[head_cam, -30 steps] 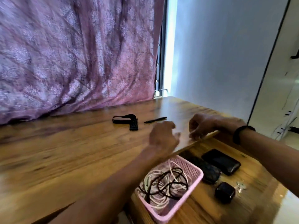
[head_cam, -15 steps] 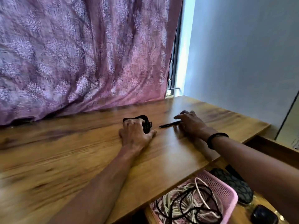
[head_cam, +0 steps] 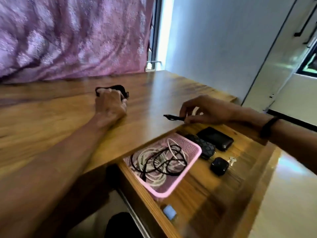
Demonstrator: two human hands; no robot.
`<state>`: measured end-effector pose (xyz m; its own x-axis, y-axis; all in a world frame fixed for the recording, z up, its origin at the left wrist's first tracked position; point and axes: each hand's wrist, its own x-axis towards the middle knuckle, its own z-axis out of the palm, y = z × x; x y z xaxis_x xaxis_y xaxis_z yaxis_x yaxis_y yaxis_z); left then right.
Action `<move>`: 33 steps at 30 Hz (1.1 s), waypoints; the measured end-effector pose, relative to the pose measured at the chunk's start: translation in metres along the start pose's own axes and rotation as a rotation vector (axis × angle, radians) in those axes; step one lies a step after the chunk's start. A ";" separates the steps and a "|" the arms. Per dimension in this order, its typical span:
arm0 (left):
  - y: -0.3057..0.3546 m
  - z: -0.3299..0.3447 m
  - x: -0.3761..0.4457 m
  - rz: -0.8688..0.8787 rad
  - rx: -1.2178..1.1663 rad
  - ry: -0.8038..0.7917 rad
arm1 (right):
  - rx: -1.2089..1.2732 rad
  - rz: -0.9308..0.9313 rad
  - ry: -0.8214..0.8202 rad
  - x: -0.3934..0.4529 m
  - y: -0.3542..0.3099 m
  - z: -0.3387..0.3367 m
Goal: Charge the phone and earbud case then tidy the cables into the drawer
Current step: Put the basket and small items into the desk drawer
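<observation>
Both hands are busy: the left hand (head_cam: 109, 104), upper centre, is closed round a black strap (head_cam: 120, 88); the right hand (head_cam: 204, 110) pinches what looks like a pen (head_cam: 173, 117). Best lower each straight into the open drawer (head_cam: 248, 177), lower right, beside the pink basket (head_cam: 195, 152) of cables (head_cam: 159, 158), without snagging them.
</observation>
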<state>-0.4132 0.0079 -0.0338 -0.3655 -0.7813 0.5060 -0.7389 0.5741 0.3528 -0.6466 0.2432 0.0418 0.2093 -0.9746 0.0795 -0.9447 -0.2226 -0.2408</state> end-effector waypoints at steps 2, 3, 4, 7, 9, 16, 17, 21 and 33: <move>0.003 0.000 -0.002 0.002 0.041 -0.018 | 0.078 0.026 -0.124 -0.040 -0.021 -0.004; 0.003 -0.001 0.001 -0.007 0.053 -0.021 | 0.108 0.055 -0.213 -0.052 -0.025 -0.005; 0.002 -0.001 0.000 -0.005 0.053 -0.022 | 0.117 0.114 -0.315 -0.066 -0.029 0.000; 0.007 -0.006 -0.005 0.013 0.019 -0.025 | 0.004 0.287 -0.557 -0.092 -0.024 0.024; 0.009 -0.012 -0.009 0.031 -0.008 -0.028 | -0.123 0.326 -0.626 -0.099 -0.025 0.040; 0.012 -0.009 -0.016 0.004 -0.108 -0.015 | -0.159 0.394 -0.755 -0.102 -0.048 0.070; 0.009 -0.011 -0.014 -0.022 -0.140 -0.008 | -0.137 0.401 -0.757 -0.098 -0.054 0.061; -0.003 -0.013 -0.004 -0.177 -0.393 0.080 | -0.009 0.302 -0.480 -0.067 -0.085 0.008; -0.086 -0.045 0.002 -0.359 -0.750 0.195 | 1.336 0.497 0.164 0.258 -0.128 0.081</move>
<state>-0.3245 -0.0318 -0.0280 -0.0255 -0.9302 0.3661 -0.1958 0.3638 0.9107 -0.4510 0.0187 0.0144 -0.1839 -0.9635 -0.1945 0.0504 0.1884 -0.9808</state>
